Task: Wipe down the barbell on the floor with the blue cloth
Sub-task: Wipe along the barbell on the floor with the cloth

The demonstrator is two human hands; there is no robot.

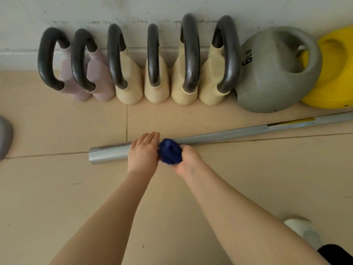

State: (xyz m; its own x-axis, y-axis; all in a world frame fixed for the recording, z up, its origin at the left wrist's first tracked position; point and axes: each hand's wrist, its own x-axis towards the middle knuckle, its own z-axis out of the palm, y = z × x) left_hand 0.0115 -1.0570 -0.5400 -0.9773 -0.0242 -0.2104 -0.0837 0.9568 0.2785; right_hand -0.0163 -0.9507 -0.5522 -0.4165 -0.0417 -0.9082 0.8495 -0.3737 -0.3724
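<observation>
A silver barbell (225, 134) lies on the beige tiled floor, running from its thick sleeve end at centre left up to the right edge. My left hand (142, 152) lies over the sleeve with fingers straight, pressing on it. Right beside it my right hand (188, 159) grips a bunched dark blue cloth (170, 151) wrapped around the bar. The bar under both hands is hidden.
A row of several kettlebells (156, 66) stands against the white wall behind the bar, with a grey 6 LB ball (275, 73) and a yellow weight (332, 73) at the right. A grey object (4, 136) sits at the left edge. My shoe (303, 228) is at lower right.
</observation>
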